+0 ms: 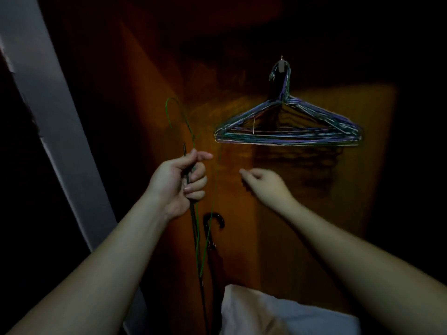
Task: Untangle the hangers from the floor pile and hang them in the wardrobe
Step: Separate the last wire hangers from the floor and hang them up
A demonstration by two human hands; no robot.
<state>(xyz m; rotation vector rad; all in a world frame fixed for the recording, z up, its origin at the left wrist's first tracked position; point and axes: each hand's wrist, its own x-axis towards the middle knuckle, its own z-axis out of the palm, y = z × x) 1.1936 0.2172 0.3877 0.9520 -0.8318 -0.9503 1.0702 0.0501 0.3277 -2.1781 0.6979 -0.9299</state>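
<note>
The wardrobe (314,189) shows as a dim orange-brown wooden panel filling the middle of the view, with a pale grey edge (60,141) slanting down the left. A bundle of wire hangers (287,126) hangs flat against the wood from a small hook (282,62). Pale cloth (278,313) lies at the bottom. A dark umbrella (212,238) stands low against the panel. The left hand (180,183) has its fingers curled round a green hanger (193,141), held upright with its hook topmost, left of the bundle. The right hand (264,183) reaches toward the wood below the bundle, fingers loosely bent, holding nothing.
</note>
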